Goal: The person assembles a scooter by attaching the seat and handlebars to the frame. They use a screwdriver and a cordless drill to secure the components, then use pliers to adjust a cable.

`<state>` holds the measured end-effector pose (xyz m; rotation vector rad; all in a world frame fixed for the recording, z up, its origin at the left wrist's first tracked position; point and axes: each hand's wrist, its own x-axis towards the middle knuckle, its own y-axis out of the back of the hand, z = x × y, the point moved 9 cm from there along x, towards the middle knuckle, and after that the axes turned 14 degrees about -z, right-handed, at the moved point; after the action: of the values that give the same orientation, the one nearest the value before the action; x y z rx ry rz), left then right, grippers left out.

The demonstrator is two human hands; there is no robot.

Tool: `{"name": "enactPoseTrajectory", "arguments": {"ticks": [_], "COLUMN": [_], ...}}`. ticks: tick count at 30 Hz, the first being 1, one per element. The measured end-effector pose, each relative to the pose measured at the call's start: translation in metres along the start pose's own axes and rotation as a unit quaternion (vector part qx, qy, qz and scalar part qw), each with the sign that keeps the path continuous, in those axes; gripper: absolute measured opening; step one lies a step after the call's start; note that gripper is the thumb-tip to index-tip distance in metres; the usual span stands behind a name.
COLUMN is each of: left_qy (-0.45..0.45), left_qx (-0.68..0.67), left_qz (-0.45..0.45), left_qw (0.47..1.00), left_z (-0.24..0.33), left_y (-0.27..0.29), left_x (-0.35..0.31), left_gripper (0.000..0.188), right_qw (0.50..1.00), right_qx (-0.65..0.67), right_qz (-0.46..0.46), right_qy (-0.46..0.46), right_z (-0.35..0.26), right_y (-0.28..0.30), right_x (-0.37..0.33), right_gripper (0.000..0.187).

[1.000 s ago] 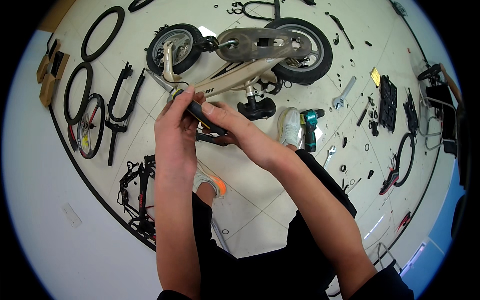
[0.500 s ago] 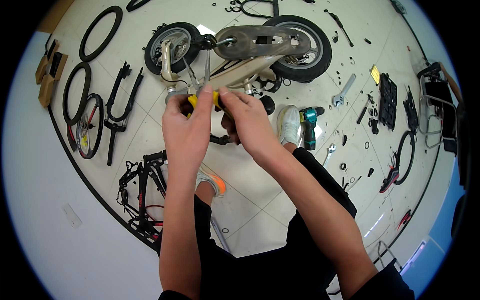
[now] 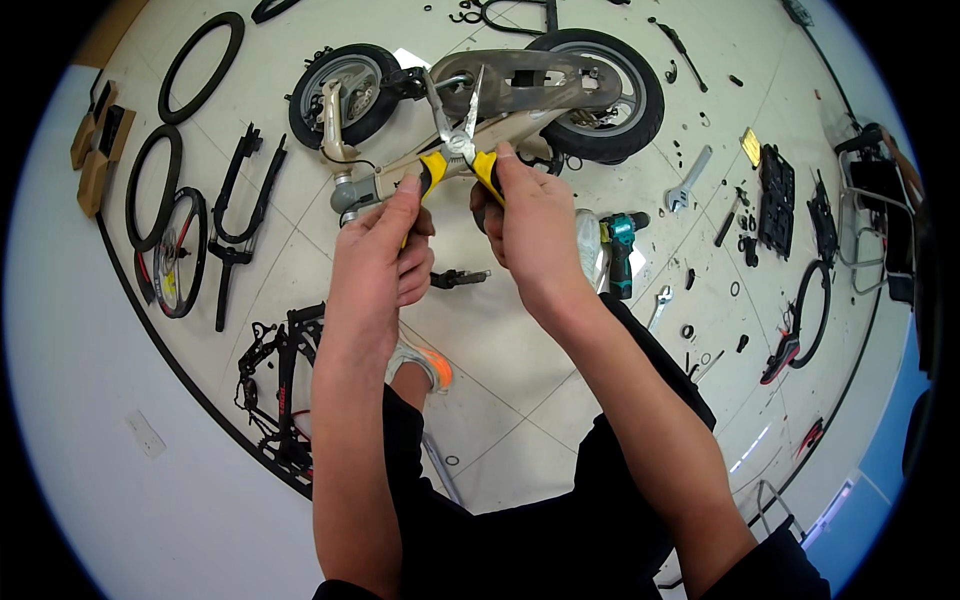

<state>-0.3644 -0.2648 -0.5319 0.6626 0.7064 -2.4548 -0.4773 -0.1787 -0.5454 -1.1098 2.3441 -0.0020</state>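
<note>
Long-nose pliers (image 3: 459, 146) with yellow-and-black handles are held up in front of me, their jaws spread and pointing away. My left hand (image 3: 384, 243) grips one handle, thumb along it, and my right hand (image 3: 528, 212) grips the other. Behind the pliers a beige small-wheeled bike (image 3: 400, 175) lies on its side on the tiled floor. Its front wheel (image 3: 345, 92) is at the left and its rear wheel (image 3: 640, 95) at the right, with a dark chain cover (image 3: 530, 75) between. The pliers overlap the frame in view; I cannot tell any contact.
A teal cordless drill (image 3: 620, 252) stands by my right shoe. Farther right lie an adjustable wrench (image 3: 688, 180), a black tool case (image 3: 776, 204) and scattered small parts. To the left are a black fork (image 3: 240, 215), loose tyres (image 3: 157, 188) and a black bike frame (image 3: 288, 380).
Both hands have moved apart, and the pliers' handles and jaws have spread wider. The pliers have shifted right and turned, so the pivot and both handles now show plainly.
</note>
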Motion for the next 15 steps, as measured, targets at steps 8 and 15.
{"name": "enactPoseTrajectory", "arguments": {"ticks": [8,15], "left_qy": [0.043,0.021], "left_qx": [-0.007,-0.020], "left_qz": [0.008,-0.013], "left_qw": [0.999,0.999], "left_z": [-0.002,-0.009], "left_y": [0.018,0.013], "left_x": [-0.007,-0.002], "left_gripper": [0.043,0.043], "right_qw": [0.991,0.974], "right_qx": [-0.129,-0.219], "right_qz": [0.000,0.015], "right_qy": [0.027,0.058], "right_z": [0.003,-0.011], "right_y": [-0.011,-0.004], "right_x": [0.004,0.003], "right_gripper": [0.054,0.049]}}
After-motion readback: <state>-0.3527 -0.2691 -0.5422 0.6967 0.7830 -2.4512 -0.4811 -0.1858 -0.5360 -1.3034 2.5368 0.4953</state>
